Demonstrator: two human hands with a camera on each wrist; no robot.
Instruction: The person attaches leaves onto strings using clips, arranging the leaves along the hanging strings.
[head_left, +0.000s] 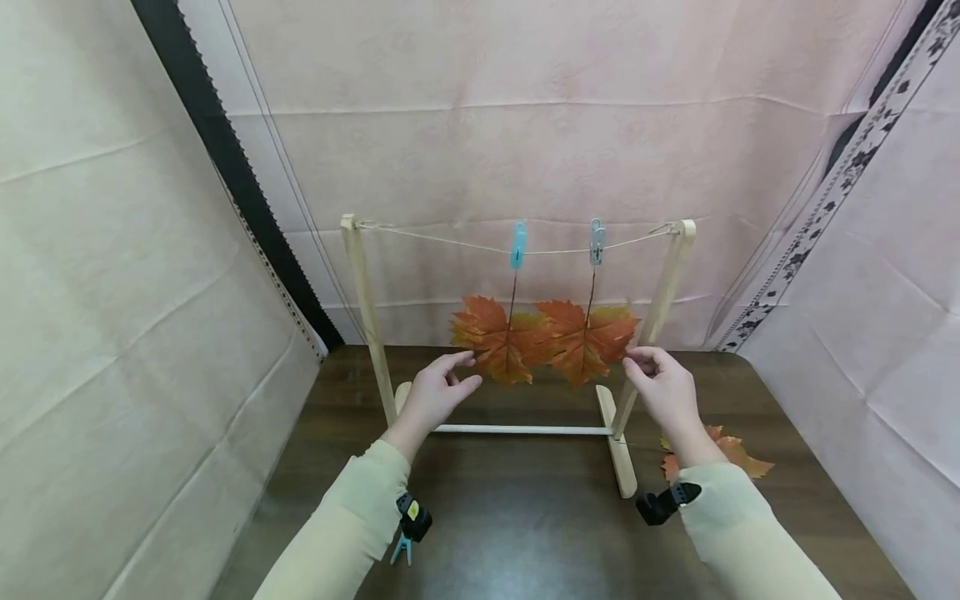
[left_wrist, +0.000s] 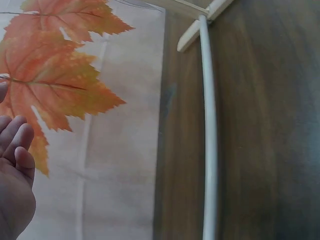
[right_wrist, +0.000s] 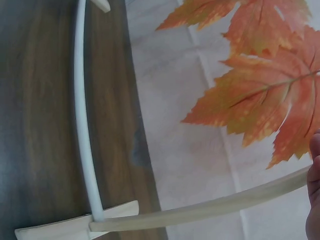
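Note:
Two orange maple leaves hang side by side and overlap: the left leaf (head_left: 495, 337) under a blue clothespin (head_left: 518, 245), the right leaf (head_left: 588, 340) under a grey-blue clothespin (head_left: 597, 242). Both clothespins grip the dark stems on a thin string (head_left: 457, 242). My left hand (head_left: 437, 390) is beside the left leaf's lower edge, thumb and fingers apart and holding nothing. My right hand (head_left: 663, 387) pinches the right leaf's outer edge with thumb and fingertips. In the right wrist view, only part of that hand (right_wrist: 314, 195) shows at the leaf's edge.
A wooden frame with a left post (head_left: 367, 321), a right post (head_left: 666, 287) and a white lower bar (head_left: 525, 430) carries the string. Another maple leaf (head_left: 738, 454) lies on the dark table (head_left: 517, 517), partly behind my right forearm. A blue clothespin (head_left: 402, 548) lies near my left sleeve.

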